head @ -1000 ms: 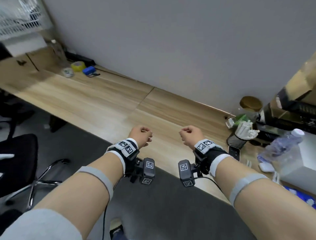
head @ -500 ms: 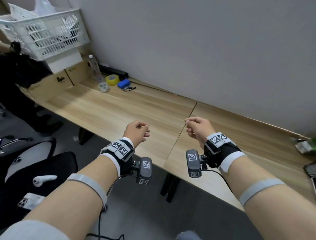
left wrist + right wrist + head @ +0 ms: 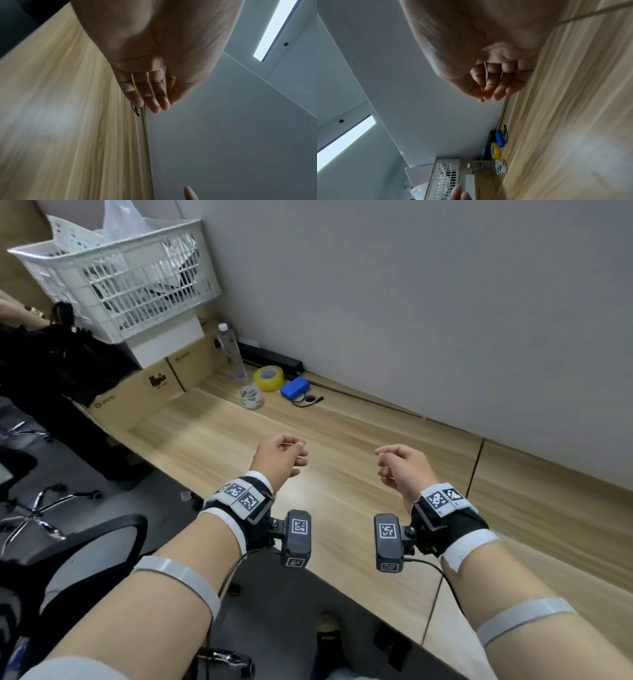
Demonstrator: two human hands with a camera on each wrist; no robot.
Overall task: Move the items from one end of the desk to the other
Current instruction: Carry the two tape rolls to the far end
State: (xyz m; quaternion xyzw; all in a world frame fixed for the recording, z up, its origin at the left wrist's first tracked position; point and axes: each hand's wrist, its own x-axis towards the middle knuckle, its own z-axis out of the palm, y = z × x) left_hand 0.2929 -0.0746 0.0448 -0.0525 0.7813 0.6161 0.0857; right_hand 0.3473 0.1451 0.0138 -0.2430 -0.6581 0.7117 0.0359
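At the desk's (image 3: 342, 419) far left end lie a yellow tape roll (image 3: 269, 378), a blue pack with a black cable (image 3: 294, 387), a small white cup (image 3: 251, 397) and a clear water bottle (image 3: 232, 352). The right wrist view shows the same tape roll (image 3: 495, 150), blue pack (image 3: 499, 138) and cup (image 3: 500, 167). My left hand (image 3: 284, 455) and right hand (image 3: 397, 463) hover side by side over the desk's front half, well short of those items. Both hang loosely curled and hold nothing, as the left hand (image 3: 150, 94) and right hand (image 3: 496, 83) show in the wrist views.
A white plastic basket (image 3: 120, 285) sits on cardboard boxes (image 3: 147, 385) at the desk's left end, beside a black bag (image 3: 61, 354). A black bar (image 3: 270, 359) runs along the wall. Office chairs (image 3: 85, 542) stand on the floor to my left.
The view has swung left along the desk: the cluttered right end has gone out of sight and the left-end items are nearer. Both hands stay loosely curled and empty.
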